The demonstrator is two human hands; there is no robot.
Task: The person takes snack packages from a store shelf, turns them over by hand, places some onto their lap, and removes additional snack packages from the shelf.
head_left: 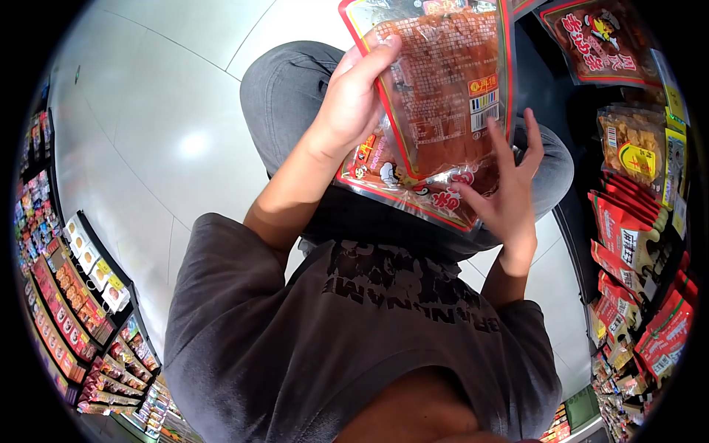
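Note:
My left hand [360, 85] is closed on the left edge of a clear, red-bordered snack packet [436, 88], thumb on top. Its reddish-brown contents show through, with small white print and a barcode on the side facing me. Under it a second snack packet [369, 164], with cartoon figures and red-and-white lettering, lies over my lap, partly covered. My right hand [509, 181] is open beside the packets' right side, fingers spread. Its fingertips are close to the barcode and its thumb is over the lower packet; whether they touch I cannot tell.
My bent knees [284, 92] are under the packets. On the right, a rack holds a similar dark packet [602, 40], a yellow-labelled packet [631, 151] and several red packets [620, 229]. Shelves of boxed goods [74, 288] stand at the left, across the pale tiled floor [148, 111].

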